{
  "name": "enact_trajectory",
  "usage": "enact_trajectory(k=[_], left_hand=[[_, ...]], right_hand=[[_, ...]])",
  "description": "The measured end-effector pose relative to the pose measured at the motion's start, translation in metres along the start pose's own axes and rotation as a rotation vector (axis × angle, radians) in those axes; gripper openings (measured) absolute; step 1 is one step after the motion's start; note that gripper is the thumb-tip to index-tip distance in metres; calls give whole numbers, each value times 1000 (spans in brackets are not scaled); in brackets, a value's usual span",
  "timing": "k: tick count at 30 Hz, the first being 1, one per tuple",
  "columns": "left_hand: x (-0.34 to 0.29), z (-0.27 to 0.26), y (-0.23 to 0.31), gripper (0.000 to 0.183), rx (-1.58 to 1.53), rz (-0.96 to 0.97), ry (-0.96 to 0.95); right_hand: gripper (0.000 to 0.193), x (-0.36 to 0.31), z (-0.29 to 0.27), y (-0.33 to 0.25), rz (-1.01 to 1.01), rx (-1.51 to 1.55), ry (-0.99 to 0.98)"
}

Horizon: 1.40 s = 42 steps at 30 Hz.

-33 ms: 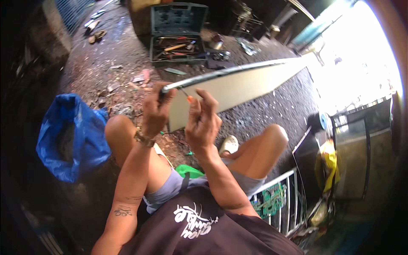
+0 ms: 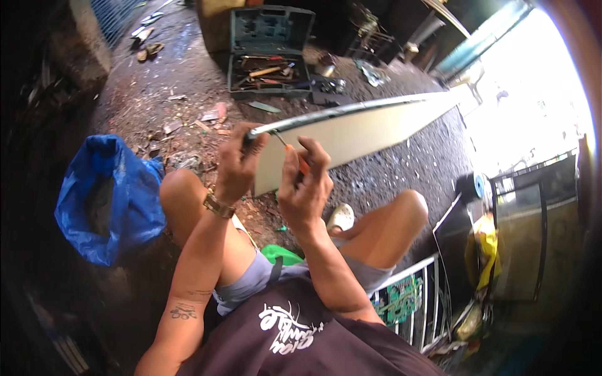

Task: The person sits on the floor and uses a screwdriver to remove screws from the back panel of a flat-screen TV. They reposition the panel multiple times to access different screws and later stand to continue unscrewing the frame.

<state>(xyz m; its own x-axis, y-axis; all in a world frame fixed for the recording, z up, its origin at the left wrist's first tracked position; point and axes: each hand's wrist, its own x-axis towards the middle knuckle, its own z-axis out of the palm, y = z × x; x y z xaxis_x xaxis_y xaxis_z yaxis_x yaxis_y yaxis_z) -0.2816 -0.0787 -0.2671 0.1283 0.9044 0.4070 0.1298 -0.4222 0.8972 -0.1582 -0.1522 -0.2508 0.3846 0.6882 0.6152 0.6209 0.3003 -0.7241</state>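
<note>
A long, flat off-white panel (image 2: 357, 130) with a dark and silvery edge stands on its side ahead of me. At its near left corner, my left hand (image 2: 236, 166) is closed around the edge. My right hand (image 2: 305, 188) is closed on a screwdriver (image 2: 304, 166) with an orange handle, partly hidden by the fingers. Its thin shaft slants up to the panel's edge, close to my left hand; whether the tip sits in a screw is too small to tell.
A blue sack (image 2: 119, 194) lies left of my knees. Beyond the panel sits an opened toolbox (image 2: 269, 94) with tools inside. A metal rack (image 2: 433, 307) holding a green circuit board (image 2: 401, 299) is at my right. Scraps litter the ground (image 2: 157, 109).
The fingers of my right hand have shifted round the screwdriver, and more of its orange handle shows between them. My left hand keeps hold of the panel's corner. The whole view has shifted slightly.
</note>
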Motion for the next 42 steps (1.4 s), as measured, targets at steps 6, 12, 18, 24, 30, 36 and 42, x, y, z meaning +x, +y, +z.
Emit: enact_trajectory(k=[6, 12, 18, 24, 30, 36, 42], left_hand=[[11, -5, 14, 24, 4, -84, -84], [5, 6, -12, 58, -121, -59, -39], [20, 13, -44, 26, -154, -222, -5], [43, 13, -65, 31, -18, -189, 207], [155, 37, 10, 33, 22, -120, 171], [308, 151, 161, 28, 268, -48, 58], [471, 319, 278, 26, 243, -12, -124]], right_hand=[[34, 14, -4, -8, 72, 231, -37], [27, 75, -77, 8, -85, 94, 40], [23, 177, -159, 91, -140, -336, -242], [21, 274, -198, 235, -201, -407, 27], [23, 396, -304, 310, -271, -585, 239], [25, 420, -450, 287, -78, -807, -35], [14, 255, -611, 225, 638, -673, 33]])
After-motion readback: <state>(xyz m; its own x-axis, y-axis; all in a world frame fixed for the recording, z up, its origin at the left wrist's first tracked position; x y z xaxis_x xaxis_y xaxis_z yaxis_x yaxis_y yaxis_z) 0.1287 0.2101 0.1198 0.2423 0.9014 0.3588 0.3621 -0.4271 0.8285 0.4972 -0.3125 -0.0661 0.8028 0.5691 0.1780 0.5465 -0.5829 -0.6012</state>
